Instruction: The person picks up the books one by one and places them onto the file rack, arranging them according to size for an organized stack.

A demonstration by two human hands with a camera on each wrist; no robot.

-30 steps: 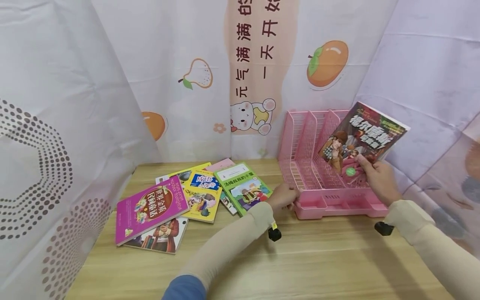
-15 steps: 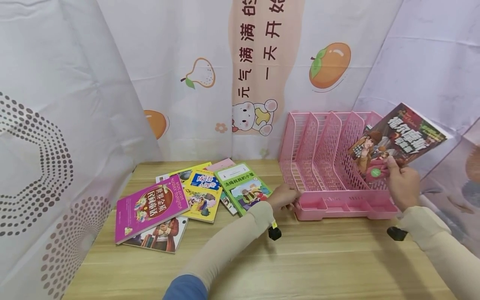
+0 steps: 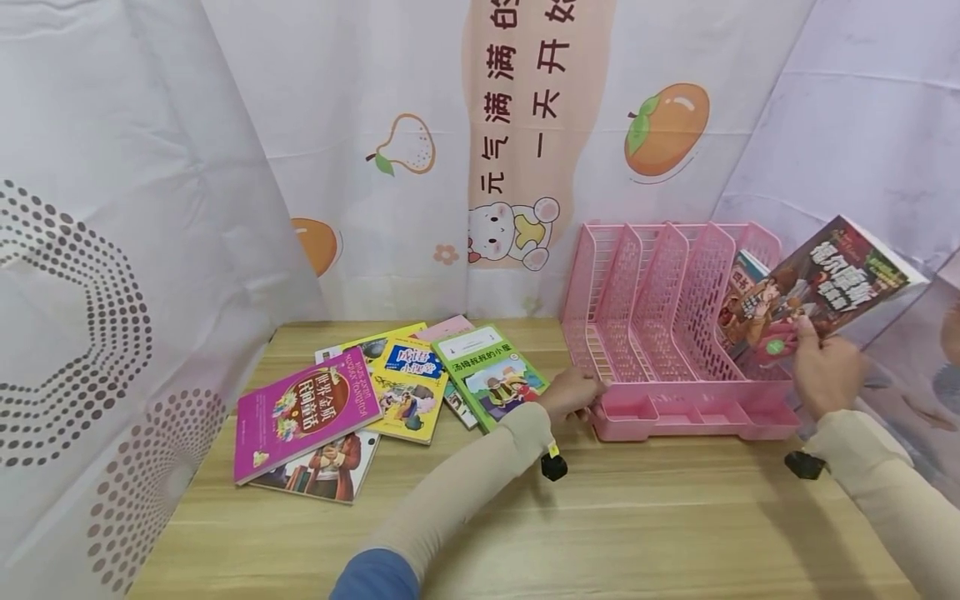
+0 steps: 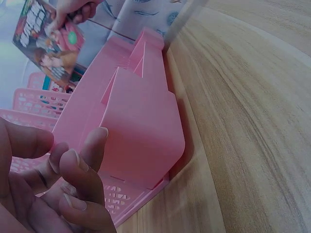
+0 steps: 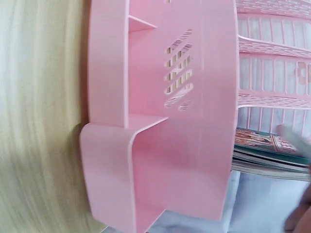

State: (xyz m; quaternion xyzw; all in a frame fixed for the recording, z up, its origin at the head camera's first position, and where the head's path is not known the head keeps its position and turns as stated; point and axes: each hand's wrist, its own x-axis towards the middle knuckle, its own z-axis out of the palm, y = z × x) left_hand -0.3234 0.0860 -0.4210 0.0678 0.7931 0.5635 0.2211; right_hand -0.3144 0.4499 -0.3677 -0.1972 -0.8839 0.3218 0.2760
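Observation:
In the head view a pink desk file rack (image 3: 693, 395) with upright mesh dividers stands at the back right. My left hand (image 3: 573, 393) grips its front left corner; close up, curled fingers and thumb lie at the rack's edge (image 4: 138, 128). My right hand (image 3: 831, 371) pinches the lower part of a dark illustrated book (image 3: 840, 271), thumb on the cover. That book is tilted and raised at the rack's rightmost compartment. Behind it, a book with a blue top edge (image 3: 750, 268) stands in the same compartment; the right wrist view shows a stack of books (image 5: 267, 153) there.
Left of the rack lie loose books: a purple one (image 3: 303, 412), a yellow one (image 3: 408, 400), a green one (image 3: 491, 375) and others partly covered. They rest on a wooden table (image 3: 637, 517). Printed curtains (image 3: 360, 242) hang behind and at both sides.
My right hand has carried the dark book rightward, from over the middle compartments to the rightmost one, uncovering the dividers. My left hand stays at the rack's corner.

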